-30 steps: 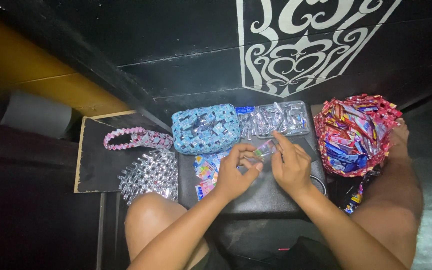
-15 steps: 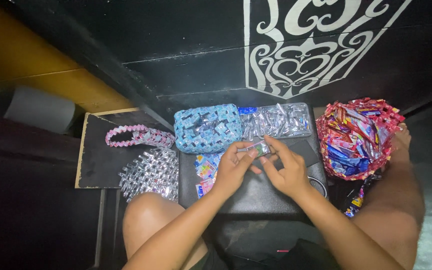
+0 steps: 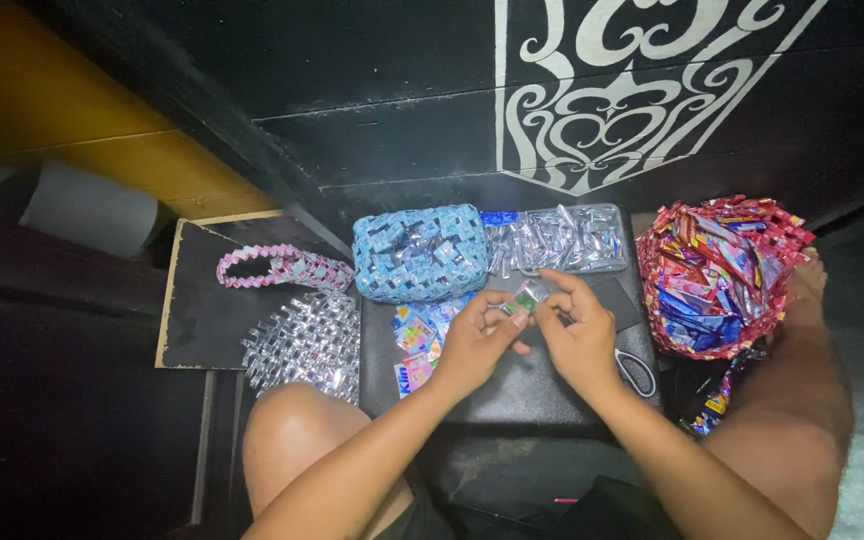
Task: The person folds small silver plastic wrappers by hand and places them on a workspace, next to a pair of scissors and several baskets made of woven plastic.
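Left hand [image 3: 474, 340] and right hand [image 3: 580, 335] meet over the black stool top [image 3: 512, 395], fingertips of both pinched together on a small folded wrapper strip [image 3: 526, 297], its long axis running hand to hand. Beyond the fingers lie the blue woven pouch [image 3: 420, 252] and, further right, the red woven basket [image 3: 717, 275]

A black wall [image 3: 352, 130] is seen at the far side, painted with a white scroll ornament [image 3: 632, 90] at far right. A yellow beam [image 3: 62, 120] runs at far left. The floor [image 3: 52, 440] at near left lies in deep shadow.
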